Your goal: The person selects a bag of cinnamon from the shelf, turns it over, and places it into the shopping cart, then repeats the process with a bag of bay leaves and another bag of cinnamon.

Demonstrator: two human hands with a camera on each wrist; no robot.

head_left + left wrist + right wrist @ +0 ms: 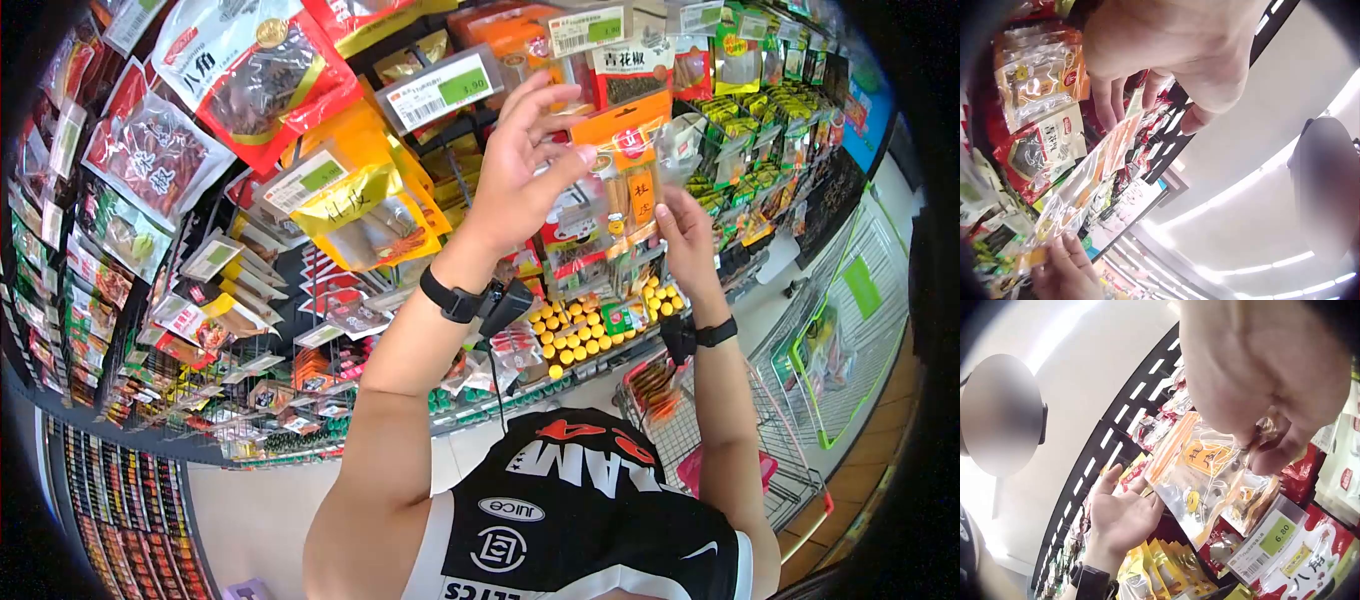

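A clear packet with an orange top (635, 180) and bark-like pieces inside is held up before the shelf rack. My right hand (688, 240) pinches its side edge between thumb and fingers, seen close in the right wrist view (1266, 381). At the packet's orange top is my left hand (530, 165), its fingers loosely spread and thumb apart. In the right wrist view that palm (1125, 515) faces up, fingertips right by the orange strip. The left wrist view shows the packet (1085, 181) nearly edge-on below the left fingers.
Hanging spice bags crowd the rack, among them a red-and-white bag (260, 80) and yellow packets (365, 215). Price tags (440, 90) stick out in front. Yellow-capped jars (575, 335) stand lower down. A shopping cart (770, 410) is at the right, beside a green-edged cart (840, 330).
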